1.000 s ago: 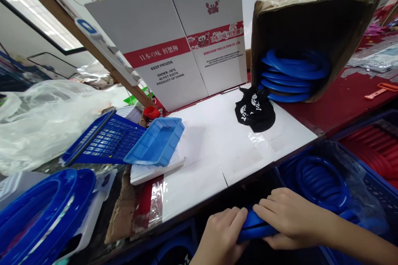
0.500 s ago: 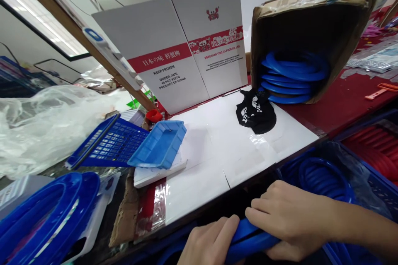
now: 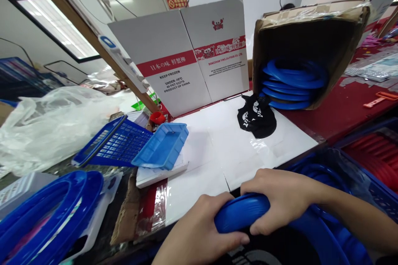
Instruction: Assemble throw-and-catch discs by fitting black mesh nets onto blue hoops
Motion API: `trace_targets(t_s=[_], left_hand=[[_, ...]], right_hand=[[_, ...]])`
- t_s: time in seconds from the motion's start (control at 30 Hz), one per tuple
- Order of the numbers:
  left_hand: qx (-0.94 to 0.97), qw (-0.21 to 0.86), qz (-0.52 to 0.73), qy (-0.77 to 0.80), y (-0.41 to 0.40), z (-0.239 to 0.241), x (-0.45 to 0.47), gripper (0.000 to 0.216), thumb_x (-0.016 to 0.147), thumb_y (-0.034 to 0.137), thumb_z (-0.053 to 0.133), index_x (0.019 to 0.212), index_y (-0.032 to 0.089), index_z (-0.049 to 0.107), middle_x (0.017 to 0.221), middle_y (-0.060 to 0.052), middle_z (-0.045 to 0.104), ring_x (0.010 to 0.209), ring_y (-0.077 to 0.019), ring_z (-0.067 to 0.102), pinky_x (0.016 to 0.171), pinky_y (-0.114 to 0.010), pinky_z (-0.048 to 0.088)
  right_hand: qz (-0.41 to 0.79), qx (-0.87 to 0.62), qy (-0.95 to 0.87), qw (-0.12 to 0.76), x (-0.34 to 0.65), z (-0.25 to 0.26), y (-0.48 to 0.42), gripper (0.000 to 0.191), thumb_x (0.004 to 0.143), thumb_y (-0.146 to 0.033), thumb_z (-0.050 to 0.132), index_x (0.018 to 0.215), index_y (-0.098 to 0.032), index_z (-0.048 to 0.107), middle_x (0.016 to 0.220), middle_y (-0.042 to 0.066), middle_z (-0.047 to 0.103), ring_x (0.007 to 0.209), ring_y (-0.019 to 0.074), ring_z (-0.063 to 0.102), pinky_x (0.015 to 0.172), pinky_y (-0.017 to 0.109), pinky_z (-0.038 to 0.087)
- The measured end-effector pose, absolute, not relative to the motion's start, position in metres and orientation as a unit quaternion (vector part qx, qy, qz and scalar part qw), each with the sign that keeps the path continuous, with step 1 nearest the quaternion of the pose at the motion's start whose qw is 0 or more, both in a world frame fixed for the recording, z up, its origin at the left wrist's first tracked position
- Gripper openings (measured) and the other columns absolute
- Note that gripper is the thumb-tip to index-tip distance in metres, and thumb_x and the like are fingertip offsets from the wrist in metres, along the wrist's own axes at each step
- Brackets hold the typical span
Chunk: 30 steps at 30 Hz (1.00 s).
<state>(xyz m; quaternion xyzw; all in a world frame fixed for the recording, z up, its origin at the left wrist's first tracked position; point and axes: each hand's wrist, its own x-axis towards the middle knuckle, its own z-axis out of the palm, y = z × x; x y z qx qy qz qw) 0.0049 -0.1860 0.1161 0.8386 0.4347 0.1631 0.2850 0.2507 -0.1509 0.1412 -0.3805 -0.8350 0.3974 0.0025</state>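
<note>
Low at the table's front edge, my left hand [image 3: 203, 225] and my right hand [image 3: 278, 201] are closed round a blue plastic ring [image 3: 242, 213], side by side with a short stretch of it bare between them. My thumbs lie on the near side and my fingers go over the far side. Below, a dark surface with white print shows partly at the bottom of the view. Black pieces with white lettering [image 3: 256, 118] lie on the white cardboard sheet [image 3: 208, 145] beyond my hands.
An open carton [image 3: 258, 41] at the back right holds several stacked blue rings [image 3: 292, 80]. Red rings [image 3: 373, 151] fill a crate at right. A light-blue tray [image 3: 163, 145] and a blue basket [image 3: 115, 145] stand left; large blue rings [image 3: 90, 207] lie lower left.
My hands have raised the blue ring slightly and turned it, so its outer side faces up between them. My thumbs now show on the near side. The view has shifted a little.
</note>
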Motion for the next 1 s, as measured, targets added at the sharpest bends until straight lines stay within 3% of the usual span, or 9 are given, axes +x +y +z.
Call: trace_targets(t_s=[0.17, 0.37, 0.53, 0.77, 1.0], left_hand=[[0.811, 0.305, 0.103, 0.488, -0.177, 0.095, 0.006, 0.050, 0.068, 0.053, 0.092, 0.110, 0.026, 0.081, 0.090, -0.002, 0.077, 0.077, -0.0231, 0.075, 0.068, -0.028, 0.060], [0.796, 0.354, 0.106, 0.480, -0.176, 0.087, 0.013, 0.032, 0.088, 0.051, 0.076, 0.110, 0.027, 0.080, 0.091, -0.002, 0.078, 0.086, -0.0238, 0.073, 0.075, -0.028, 0.057], [0.782, 0.386, 0.091, 0.480, -0.177, 0.090, 0.016, 0.029, 0.089, 0.049, 0.074, 0.106, 0.026, 0.080, 0.091, 0.000, 0.078, 0.089, -0.0240, 0.070, 0.077, -0.028, 0.052], [0.743, 0.464, 0.051, 0.479, -0.177, 0.101, 0.018, 0.039, 0.093, 0.058, 0.068, 0.108, 0.023, 0.078, 0.093, 0.000, 0.077, 0.088, -0.0208, 0.064, 0.076, -0.026, 0.045], [0.741, 0.479, 0.069, 0.466, -0.179, 0.101, 0.020, 0.036, 0.096, 0.054, 0.066, 0.104, 0.021, 0.078, 0.088, 0.002, 0.075, 0.079, -0.0176, 0.062, 0.073, -0.026, 0.042]], right_hand=[[0.406, -0.396, -0.823, -0.037, 0.250, 0.128, -0.145, 0.049, 0.073, -0.056, 0.079, 0.102, -0.017, 0.075, 0.077, 0.001, 0.068, 0.063, 0.0141, 0.057, 0.054, 0.023, 0.038], [0.430, -0.419, -0.800, -0.018, 0.254, 0.121, -0.151, 0.043, 0.072, -0.051, 0.079, 0.098, -0.018, 0.074, 0.074, -0.002, 0.065, 0.060, 0.0122, 0.055, 0.051, 0.021, 0.035], [0.426, -0.424, -0.799, -0.012, 0.256, 0.120, -0.155, 0.040, 0.073, -0.048, 0.079, 0.099, -0.018, 0.073, 0.072, -0.001, 0.064, 0.060, 0.0122, 0.054, 0.052, 0.022, 0.033], [0.438, -0.416, -0.797, -0.009, 0.253, 0.118, -0.156, 0.038, 0.072, -0.047, 0.078, 0.094, -0.018, 0.073, 0.071, -0.001, 0.064, 0.060, 0.0133, 0.054, 0.052, 0.023, 0.032], [0.442, -0.408, -0.799, 0.007, 0.253, 0.115, -0.157, 0.030, 0.072, -0.043, 0.079, 0.085, -0.018, 0.069, 0.065, -0.004, 0.057, 0.058, 0.0110, 0.049, 0.053, 0.023, 0.031]])
